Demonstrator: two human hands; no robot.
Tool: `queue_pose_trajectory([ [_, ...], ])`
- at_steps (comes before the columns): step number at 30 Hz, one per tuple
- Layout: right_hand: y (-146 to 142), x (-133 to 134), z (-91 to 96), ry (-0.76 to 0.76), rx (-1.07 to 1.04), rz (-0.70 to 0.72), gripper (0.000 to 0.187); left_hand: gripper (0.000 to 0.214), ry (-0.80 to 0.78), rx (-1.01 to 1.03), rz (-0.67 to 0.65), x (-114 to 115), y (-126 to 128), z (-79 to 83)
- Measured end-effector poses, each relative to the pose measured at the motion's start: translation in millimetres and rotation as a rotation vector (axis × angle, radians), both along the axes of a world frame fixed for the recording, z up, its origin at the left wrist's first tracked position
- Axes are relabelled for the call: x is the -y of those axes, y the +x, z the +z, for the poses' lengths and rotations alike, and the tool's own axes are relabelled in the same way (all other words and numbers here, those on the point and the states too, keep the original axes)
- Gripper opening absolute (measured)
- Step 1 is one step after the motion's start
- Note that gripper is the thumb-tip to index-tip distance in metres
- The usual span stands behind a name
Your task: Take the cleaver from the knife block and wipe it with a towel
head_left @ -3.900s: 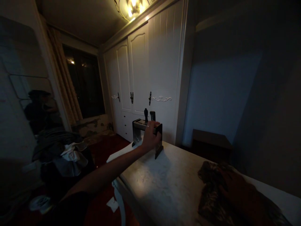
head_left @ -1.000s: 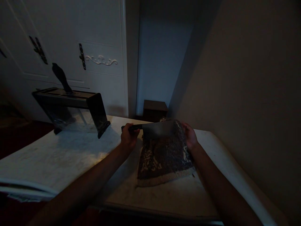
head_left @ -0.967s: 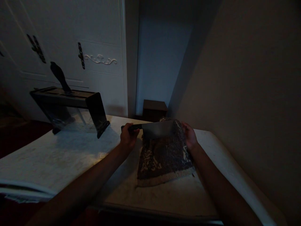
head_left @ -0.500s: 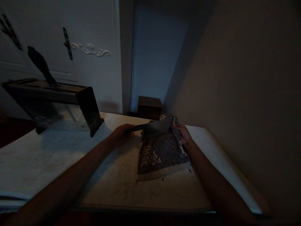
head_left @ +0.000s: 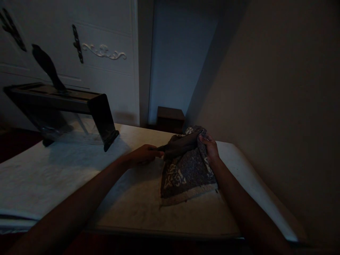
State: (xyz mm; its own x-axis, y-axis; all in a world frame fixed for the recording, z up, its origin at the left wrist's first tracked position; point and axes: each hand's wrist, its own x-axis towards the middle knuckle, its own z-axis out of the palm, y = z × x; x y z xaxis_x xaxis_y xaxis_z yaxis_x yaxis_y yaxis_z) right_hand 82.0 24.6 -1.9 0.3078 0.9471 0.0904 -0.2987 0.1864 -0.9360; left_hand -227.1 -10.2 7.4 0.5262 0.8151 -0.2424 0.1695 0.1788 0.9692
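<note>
My left hand (head_left: 145, 154) is closed around the black handle of a broad-bladed kitchen knife (head_left: 182, 145). The blade points right and lies over a dark towel (head_left: 188, 173) with pale patterns and a light border. At the blade's far end, my right hand (head_left: 210, 146) pinches a bunched fold of that towel against the tip, which the cloth hides. The rest of the towel hangs down onto the pale tabletop (head_left: 130, 209). Dim light leaves the blade's edges hard to make out.
A black knife stand (head_left: 98, 106) with clear sides stands at the left, one dark handle (head_left: 47, 67) rising from its top. Behind it are white cabinet doors (head_left: 111, 85). A brown box-like piece (head_left: 170, 115) sits beyond the table, and a wall (head_left: 276, 106) rises at the right.
The knife's blade has turned, now showing darker and narrower. My left hand has moved slightly right and down; the right hand keeps its pinch on the towel. The view has shifted a little.
</note>
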Motion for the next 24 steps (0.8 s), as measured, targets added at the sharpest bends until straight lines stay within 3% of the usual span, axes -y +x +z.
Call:
queue_pose_trajectory([
  [5, 8, -2, -3.1, -0.062, 0.019, -0.088, 0.04, 0.039, 0.017, -0.019, 0.105, -2, 3, -8.7],
  [11, 20, -7, -14.1, -0.096, 0.113, -0.053, 0.039, 0.04, -0.019, 0.135, 0.227, 4, 13, -13.6],
  [14, 11, -5, -12.1, -0.082, 0.067, -0.186, 0.035, 0.042, -0.031, 0.171, 0.271, 6, 17, -15.7],
  [17, -9, 5, -2.2, 0.025, 0.049, -0.322, 0.032, 0.046, -0.014, 0.174, 0.267, 7, 19, -16.7],
  [20, -32, 20, 5.9, 0.17, 0.211, -0.325, 0.033, 0.05, 0.007, 0.168, 0.241, 8, 20, -15.3],
  [24, -49, 40, 0.6, 0.385, 0.721, -0.231, 0.032, 0.054, 0.035, 0.151, 0.214, 12, 22, -12.0],
])
